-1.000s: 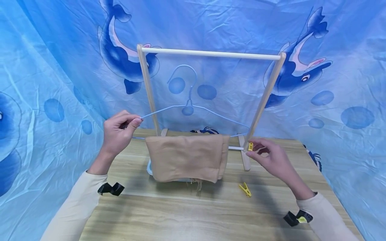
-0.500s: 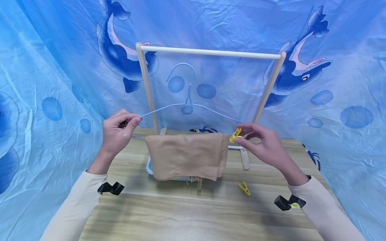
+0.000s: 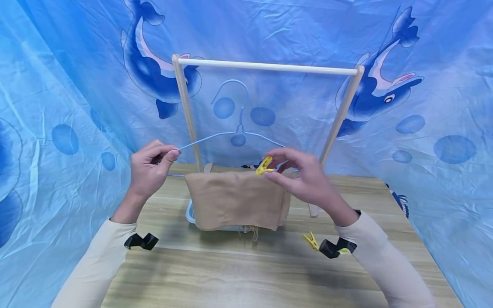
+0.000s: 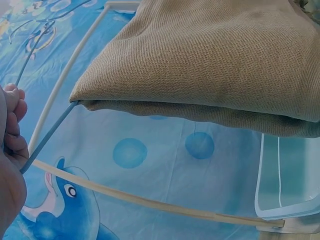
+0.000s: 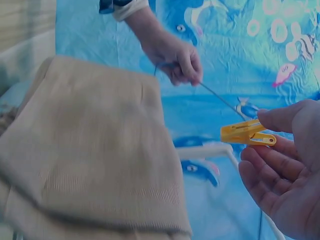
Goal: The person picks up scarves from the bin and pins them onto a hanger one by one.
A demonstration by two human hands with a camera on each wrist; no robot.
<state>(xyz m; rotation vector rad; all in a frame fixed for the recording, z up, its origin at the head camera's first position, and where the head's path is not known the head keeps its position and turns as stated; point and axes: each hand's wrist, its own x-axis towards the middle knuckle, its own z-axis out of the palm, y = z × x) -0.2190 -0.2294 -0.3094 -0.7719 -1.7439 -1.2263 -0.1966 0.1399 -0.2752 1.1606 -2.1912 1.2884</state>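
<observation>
My left hand point(image 3: 152, 171) grips the left corner of a light-blue wire hanger point(image 3: 209, 137), holding it up. Folded over the hanger's lower bar hangs a tan scarf point(image 3: 235, 203) with a fringe at its bottom edge. In the left wrist view the hanger's bar point(image 4: 50, 132) runs from the hand into the fold. Between thumb and fingers my right hand point(image 3: 302, 173) pinches a yellow clothespin point(image 3: 264, 166), just at the scarf's top edge in the head view. The right wrist view has the clothespin point(image 5: 245, 132) apart from the cloth.
A wooden rack with a white top rail point(image 3: 269, 66) stands behind the hanger. A second yellow clothespin point(image 3: 311, 241) lies on the wooden table point(image 3: 231, 273). Under the scarf is a light-blue tray point(image 3: 189, 213). A blue dolphin-print curtain point(image 3: 300, 25) surrounds the table.
My right hand has moved left with the clothespin, from beside the rack's right leg to the middle of the scarf's top edge. The left hand and hanger have hardly moved.
</observation>
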